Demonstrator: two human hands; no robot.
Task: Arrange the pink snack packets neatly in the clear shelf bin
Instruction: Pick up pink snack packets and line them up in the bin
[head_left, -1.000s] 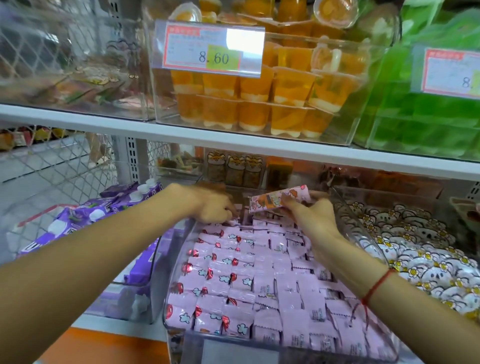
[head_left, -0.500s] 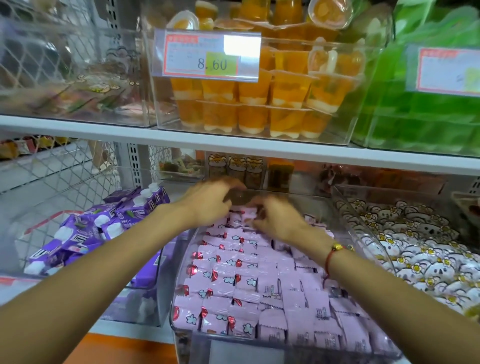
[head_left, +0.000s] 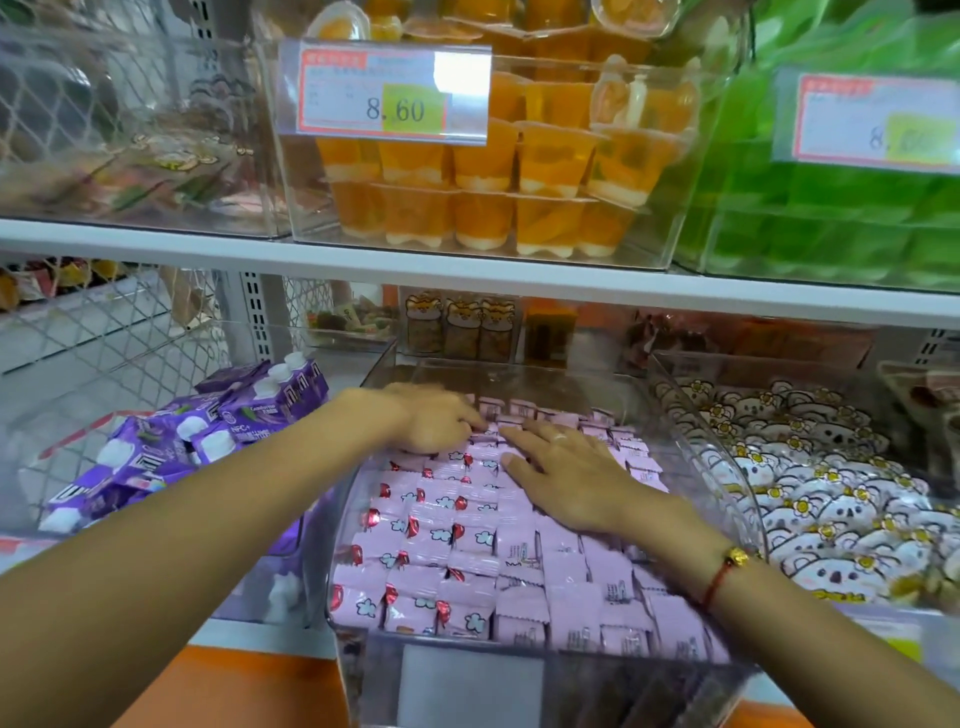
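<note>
A second before, the right hand (head_left: 566, 478) had held one pink packet lifted above the rows; that packet had since gone down, and both hands had come to rest on the stock. The right hand lay flat, fingers spread wide, palm pressing the pink snack packets (head_left: 467, 561) toward the back of the clear shelf bin (head_left: 696, 415). The left hand (head_left: 436, 421) sat beside it with fingers curled down onto the back rows; it was blurred, and whether it pinched a packet could not be told. The packets filled the bin in overlapping rows, the left columns face up with red-and-white prints, the right columns showing their printed backs.

To do this step well, the pressure would likely need to stay light and even, sliding rows square against the bin wall without creasing wrappers, and the reversed packets might want turning.

The price tag (head_left: 395, 93) on the shelf above read "8.60". The purple cartons (head_left: 249, 415) beside the bin showed "NFC+".
</note>
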